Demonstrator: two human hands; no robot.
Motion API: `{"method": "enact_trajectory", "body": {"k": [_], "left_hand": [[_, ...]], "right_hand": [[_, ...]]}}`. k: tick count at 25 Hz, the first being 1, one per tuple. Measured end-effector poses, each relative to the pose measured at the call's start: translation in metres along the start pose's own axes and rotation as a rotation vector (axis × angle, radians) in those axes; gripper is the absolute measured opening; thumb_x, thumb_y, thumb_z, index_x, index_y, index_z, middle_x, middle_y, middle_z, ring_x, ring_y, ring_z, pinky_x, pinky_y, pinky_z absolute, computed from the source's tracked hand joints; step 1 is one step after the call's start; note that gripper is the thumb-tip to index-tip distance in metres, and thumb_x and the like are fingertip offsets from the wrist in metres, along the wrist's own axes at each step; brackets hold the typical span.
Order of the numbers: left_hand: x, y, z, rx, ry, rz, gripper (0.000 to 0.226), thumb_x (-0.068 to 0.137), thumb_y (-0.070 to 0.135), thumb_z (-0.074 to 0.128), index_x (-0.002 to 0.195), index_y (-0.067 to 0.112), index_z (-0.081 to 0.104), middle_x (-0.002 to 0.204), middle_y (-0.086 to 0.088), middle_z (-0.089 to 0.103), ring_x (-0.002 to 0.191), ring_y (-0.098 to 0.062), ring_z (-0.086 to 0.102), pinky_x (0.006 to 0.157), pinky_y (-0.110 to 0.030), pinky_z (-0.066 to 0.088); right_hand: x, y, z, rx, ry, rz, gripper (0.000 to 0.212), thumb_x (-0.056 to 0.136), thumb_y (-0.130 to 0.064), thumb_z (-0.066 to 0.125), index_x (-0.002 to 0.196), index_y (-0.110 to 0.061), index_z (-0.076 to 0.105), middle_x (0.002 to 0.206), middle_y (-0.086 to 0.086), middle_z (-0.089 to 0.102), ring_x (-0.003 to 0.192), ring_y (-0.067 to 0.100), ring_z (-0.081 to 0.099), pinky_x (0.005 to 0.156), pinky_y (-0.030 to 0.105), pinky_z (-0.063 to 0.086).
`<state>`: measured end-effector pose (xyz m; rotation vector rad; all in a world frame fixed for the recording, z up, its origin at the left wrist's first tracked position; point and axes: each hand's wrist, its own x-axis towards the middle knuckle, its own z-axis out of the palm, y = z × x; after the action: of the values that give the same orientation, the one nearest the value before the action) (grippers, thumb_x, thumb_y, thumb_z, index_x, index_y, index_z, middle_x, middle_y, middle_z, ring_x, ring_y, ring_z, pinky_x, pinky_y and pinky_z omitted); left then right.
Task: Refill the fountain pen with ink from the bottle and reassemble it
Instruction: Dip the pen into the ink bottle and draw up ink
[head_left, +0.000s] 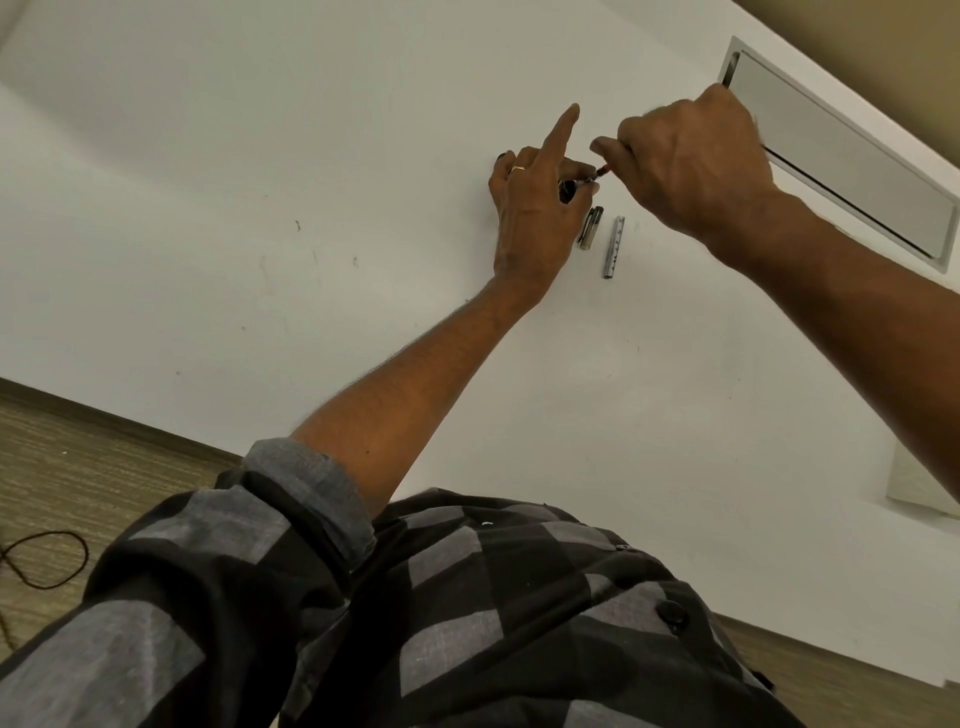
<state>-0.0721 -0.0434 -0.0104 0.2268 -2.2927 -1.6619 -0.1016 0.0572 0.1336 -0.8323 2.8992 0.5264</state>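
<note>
My left hand is wrapped around a small dark ink bottle, mostly hidden behind the fingers, with the index finger sticking up. My right hand pinches the slim inner section of the fountain pen, which angles down toward the bottle's mouth between both hands. On the white table just below lie two loose pen parts side by side: a dark cap with a clip and a silver barrel.
A white table fills the view, with faint marks at the left. A recessed grey cable hatch sits at the back right. A pale sheet lies at the right edge. Carpet and a dark cord show lower left.
</note>
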Motion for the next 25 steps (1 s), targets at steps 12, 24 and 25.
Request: {"method": "enact_trajectory", "body": {"k": [12, 24, 25], "left_hand": [[0.002, 0.004, -0.002, -0.001, -0.024, -0.009, 0.07, 0.083, 0.012, 0.08, 0.146, 0.012, 0.05, 0.086, 0.016, 0.075, 0.091, 0.001, 0.051, 0.113, -0.054, 0.033], [0.004, 0.004, -0.001, 0.015, -0.012, -0.002, 0.068, 0.083, 0.013, 0.08, 0.145, 0.012, 0.052, 0.087, 0.013, 0.076, 0.09, -0.001, 0.051, 0.112, -0.054, 0.035], [0.003, 0.004, -0.001, 0.015, -0.012, -0.005, 0.067, 0.083, 0.012, 0.08, 0.144, 0.012, 0.053, 0.086, 0.012, 0.076, 0.09, -0.001, 0.051, 0.112, -0.054, 0.035]], "right_hand": [[-0.001, 0.011, 0.005, -0.064, 0.062, -0.038, 0.052, 0.113, -0.04, 0.031, 0.086, -0.004, 0.057, 0.067, 0.011, 0.053, 0.058, 0.033, 0.049, 0.089, 0.052, 0.041], [0.001, 0.016, 0.007, -0.033, 0.085, -0.062, 0.045, 0.112, -0.04, 0.035, 0.094, -0.005, 0.057, 0.079, 0.016, 0.064, 0.064, 0.036, 0.054, 0.093, 0.052, 0.041], [0.002, 0.015, 0.006, -0.047, 0.079, -0.056, 0.049, 0.112, -0.043, 0.034, 0.088, -0.006, 0.055, 0.07, 0.014, 0.059, 0.06, 0.034, 0.051, 0.09, 0.052, 0.041]]}}
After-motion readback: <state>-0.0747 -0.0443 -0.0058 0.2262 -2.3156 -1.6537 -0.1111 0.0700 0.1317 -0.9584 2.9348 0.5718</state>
